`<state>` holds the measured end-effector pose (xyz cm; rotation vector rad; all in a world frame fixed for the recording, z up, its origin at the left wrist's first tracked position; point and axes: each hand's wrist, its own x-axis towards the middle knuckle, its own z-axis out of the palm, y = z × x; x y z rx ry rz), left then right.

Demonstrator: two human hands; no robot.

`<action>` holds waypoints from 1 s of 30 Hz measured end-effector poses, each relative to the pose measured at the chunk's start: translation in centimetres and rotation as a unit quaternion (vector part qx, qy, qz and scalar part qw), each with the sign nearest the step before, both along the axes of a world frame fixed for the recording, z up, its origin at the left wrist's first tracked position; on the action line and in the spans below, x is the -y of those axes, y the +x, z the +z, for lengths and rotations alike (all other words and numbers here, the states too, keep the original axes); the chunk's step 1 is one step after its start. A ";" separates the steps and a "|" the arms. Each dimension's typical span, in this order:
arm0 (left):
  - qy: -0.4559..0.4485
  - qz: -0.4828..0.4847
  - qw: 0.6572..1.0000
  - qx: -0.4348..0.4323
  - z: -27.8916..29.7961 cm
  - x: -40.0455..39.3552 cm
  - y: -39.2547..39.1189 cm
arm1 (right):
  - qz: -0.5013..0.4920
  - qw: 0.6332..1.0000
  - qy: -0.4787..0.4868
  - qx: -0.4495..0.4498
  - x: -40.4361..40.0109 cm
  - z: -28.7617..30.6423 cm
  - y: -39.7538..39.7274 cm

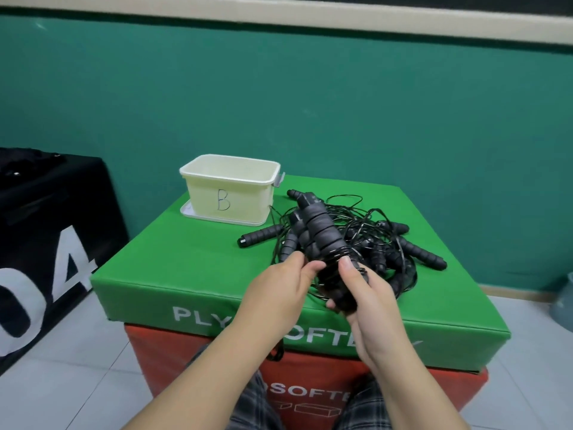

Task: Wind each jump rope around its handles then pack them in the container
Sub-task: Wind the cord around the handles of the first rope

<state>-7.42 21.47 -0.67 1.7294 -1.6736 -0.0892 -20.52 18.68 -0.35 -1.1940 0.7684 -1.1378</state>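
Observation:
My right hand grips the near end of a pair of black foam jump-rope handles, held together and pointing away from me, with thin black cord wound around them near my thumb. My left hand pinches the cord beside that winding. Behind lies a tangled pile of black ropes and handles on the green box top. The cream container, marked B, stands open at the back left of the box and looks empty.
The green padded box sits on a red one. A loose handle lies near the container. A black box stands to the left. A grey object sits on the floor at right.

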 end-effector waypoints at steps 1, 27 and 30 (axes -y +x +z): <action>-0.001 -0.002 1.000 -0.005 0.0 0.3 0.1 | 0.004 1.000 0.010 0.017 -0.2 0.2 0.0; -0.109 -0.031 0.959 -0.258 0.9 -1.1 0.3 | -0.052 0.965 -0.167 -0.193 0.1 2.4 -1.3; -0.133 -0.017 0.971 -0.197 1.3 -1.3 0.3 | -0.001 0.947 -0.167 -0.276 -0.1 2.3 -1.2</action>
